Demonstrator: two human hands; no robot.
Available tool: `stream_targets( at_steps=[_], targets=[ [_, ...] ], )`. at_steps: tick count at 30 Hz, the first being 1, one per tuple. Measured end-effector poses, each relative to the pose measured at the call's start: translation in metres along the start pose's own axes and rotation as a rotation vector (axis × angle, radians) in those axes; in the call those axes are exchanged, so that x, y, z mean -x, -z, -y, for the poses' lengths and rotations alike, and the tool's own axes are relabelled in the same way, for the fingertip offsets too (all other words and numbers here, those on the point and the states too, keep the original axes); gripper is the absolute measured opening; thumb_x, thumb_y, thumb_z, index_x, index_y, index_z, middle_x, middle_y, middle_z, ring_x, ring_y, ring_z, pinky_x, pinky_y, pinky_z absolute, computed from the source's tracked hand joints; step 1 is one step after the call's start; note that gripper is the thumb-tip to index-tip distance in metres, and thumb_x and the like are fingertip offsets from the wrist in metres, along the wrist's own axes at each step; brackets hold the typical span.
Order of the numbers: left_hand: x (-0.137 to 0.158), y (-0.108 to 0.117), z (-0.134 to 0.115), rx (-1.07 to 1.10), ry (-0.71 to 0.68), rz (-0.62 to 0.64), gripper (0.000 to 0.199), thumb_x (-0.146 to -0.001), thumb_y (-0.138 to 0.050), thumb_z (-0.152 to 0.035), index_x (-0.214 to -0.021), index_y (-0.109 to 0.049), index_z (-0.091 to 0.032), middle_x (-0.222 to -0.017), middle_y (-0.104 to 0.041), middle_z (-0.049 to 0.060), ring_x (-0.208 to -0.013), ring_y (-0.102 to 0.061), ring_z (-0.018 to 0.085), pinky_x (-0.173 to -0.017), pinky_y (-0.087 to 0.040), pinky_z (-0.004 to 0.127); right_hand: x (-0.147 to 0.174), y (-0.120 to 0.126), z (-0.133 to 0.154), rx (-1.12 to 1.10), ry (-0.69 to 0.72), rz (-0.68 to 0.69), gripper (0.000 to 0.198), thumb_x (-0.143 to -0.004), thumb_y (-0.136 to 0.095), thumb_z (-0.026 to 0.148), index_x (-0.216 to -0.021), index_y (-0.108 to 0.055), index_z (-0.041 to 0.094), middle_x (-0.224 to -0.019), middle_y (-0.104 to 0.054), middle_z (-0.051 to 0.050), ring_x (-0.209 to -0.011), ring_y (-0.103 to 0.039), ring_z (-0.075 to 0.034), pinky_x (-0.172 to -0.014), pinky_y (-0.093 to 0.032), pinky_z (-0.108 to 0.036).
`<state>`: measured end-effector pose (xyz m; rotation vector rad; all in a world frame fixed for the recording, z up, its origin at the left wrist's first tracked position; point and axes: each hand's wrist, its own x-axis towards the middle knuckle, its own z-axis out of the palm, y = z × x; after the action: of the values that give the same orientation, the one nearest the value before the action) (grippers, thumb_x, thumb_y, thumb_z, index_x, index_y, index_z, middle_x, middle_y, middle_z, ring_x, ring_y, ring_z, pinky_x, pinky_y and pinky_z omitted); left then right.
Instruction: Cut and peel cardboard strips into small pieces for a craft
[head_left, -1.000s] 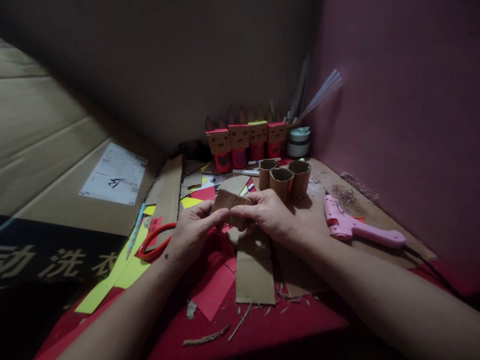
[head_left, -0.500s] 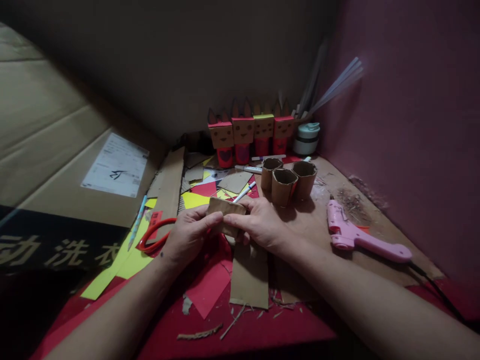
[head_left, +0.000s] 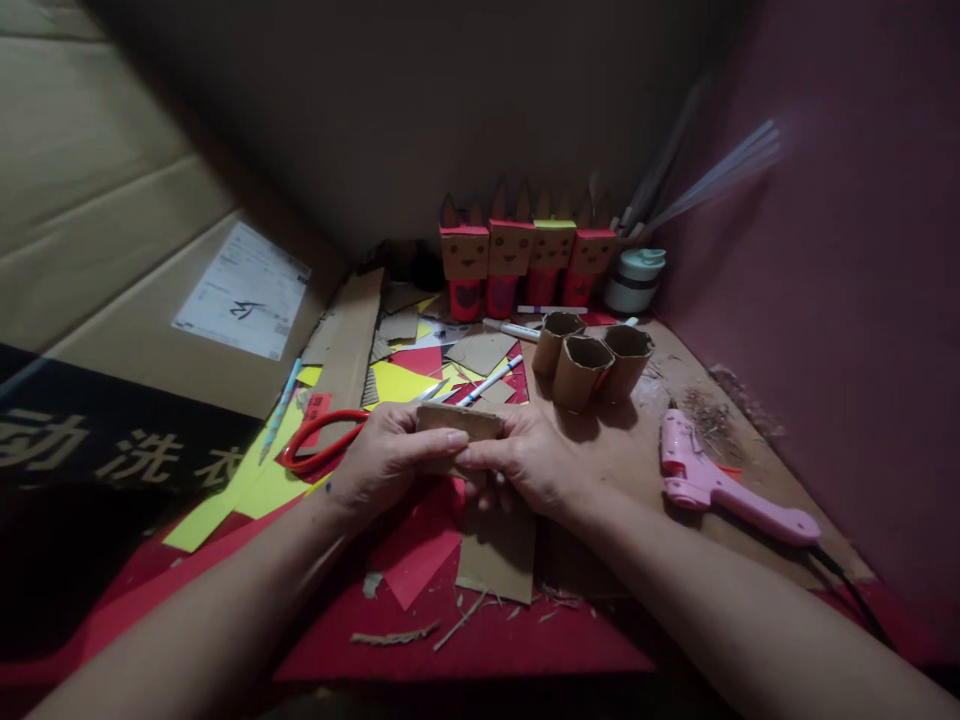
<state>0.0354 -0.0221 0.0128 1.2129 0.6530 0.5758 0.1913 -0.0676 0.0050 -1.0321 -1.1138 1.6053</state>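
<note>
Both of my hands grip one small piece of cardboard (head_left: pixel 459 420) above the table. My left hand (head_left: pixel 386 450) pinches its left part, thumb on the near face. From the other side my right hand (head_left: pixel 536 455) holds it, thumb tip close to the left one and fingers curled underneath. Below them lie a cardboard strip (head_left: pixel 496 560) and a red paper sheet (head_left: pixel 416 550). Red-handled scissors (head_left: pixel 322 440) rest beside my left hand, blades partly hidden behind it. A white marker (head_left: pixel 491 380) lies just beyond the held piece.
Three cardboard tubes (head_left: pixel 585 370) stand behind my right hand. A pink glue gun (head_left: pixel 727 485) with a cord lies at right. Several cardboard figures (head_left: pixel 510 260) line the back beside a pale green jar (head_left: pixel 636 280). A large carton (head_left: pixel 135 300) borders the left.
The held cardboard has turned flatter toward me, and my thumbs have come closer together on it. The whole view has shifted slightly.
</note>
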Motion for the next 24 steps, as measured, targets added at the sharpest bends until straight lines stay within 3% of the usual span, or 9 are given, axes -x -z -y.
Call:
stream_targets(
  at_steps=[8,11,15,17,20,24],
  targets=[
    [-0.003,0.009,-0.006,-0.104,-0.062,-0.049,0.016,-0.072,-0.073,-0.028,-0.077,-0.071,-0.012,-0.061,-0.067,0.003,-0.05,-0.058,0.012,-0.052,-0.044,0.023,0.0,0.007,0.003,0.002,0.022,0.017,0.021,-0.07,-0.068,0.028,-0.082,-0.063,0.011,-0.052,-0.063,0.0,-0.037,-0.056,-0.01,-0.03,-0.039,-0.016],
    [-0.003,0.008,-0.007,-0.117,-0.11,-0.036,0.014,-0.073,-0.071,-0.025,-0.079,-0.072,-0.012,-0.066,-0.068,0.004,-0.06,-0.061,0.014,-0.06,-0.046,0.025,0.002,0.007,0.005,0.056,0.044,-0.022,0.015,-0.07,-0.067,0.025,-0.074,-0.062,0.012,-0.047,-0.06,0.002,-0.032,-0.05,-0.008,-0.029,-0.035,-0.015],
    [-0.002,0.003,-0.01,-0.132,-0.152,-0.055,0.014,-0.073,-0.072,-0.026,-0.078,-0.071,-0.013,-0.06,-0.065,0.001,-0.052,-0.054,0.01,-0.05,-0.038,0.02,0.002,0.008,0.005,0.074,0.094,0.033,0.021,-0.074,-0.066,0.033,-0.07,-0.06,0.014,-0.051,-0.061,0.001,-0.038,-0.054,-0.009,-0.037,-0.043,-0.019],
    [-0.001,0.002,-0.01,-0.165,-0.145,-0.074,0.016,-0.071,-0.074,-0.029,-0.073,-0.07,-0.013,-0.058,-0.062,0.0,-0.047,-0.049,0.008,-0.046,-0.034,0.019,0.0,0.01,0.004,0.053,0.15,-0.022,0.025,-0.076,-0.065,0.04,-0.073,-0.06,0.015,-0.053,-0.06,0.003,-0.042,-0.055,-0.01,-0.04,-0.046,-0.021],
    [-0.002,0.001,-0.005,-0.184,-0.088,-0.082,0.022,-0.069,-0.075,-0.033,-0.066,-0.067,-0.013,-0.052,-0.058,0.0,-0.043,-0.043,0.007,-0.043,-0.03,0.019,-0.003,0.011,0.003,0.067,0.217,-0.21,0.028,-0.074,-0.066,0.041,-0.063,-0.055,0.017,-0.049,-0.054,0.005,-0.039,-0.048,-0.008,-0.037,-0.039,-0.02],
    [-0.003,-0.004,0.003,-0.083,0.006,-0.072,0.021,-0.068,-0.076,-0.031,-0.066,-0.065,-0.012,-0.05,-0.055,-0.001,-0.041,-0.042,0.007,-0.041,-0.029,0.02,-0.004,0.006,0.002,0.037,0.173,-0.307,0.029,-0.07,-0.069,0.036,-0.06,-0.05,0.018,-0.045,-0.049,0.006,-0.035,-0.043,-0.008,-0.033,-0.033,-0.02]
  ],
)
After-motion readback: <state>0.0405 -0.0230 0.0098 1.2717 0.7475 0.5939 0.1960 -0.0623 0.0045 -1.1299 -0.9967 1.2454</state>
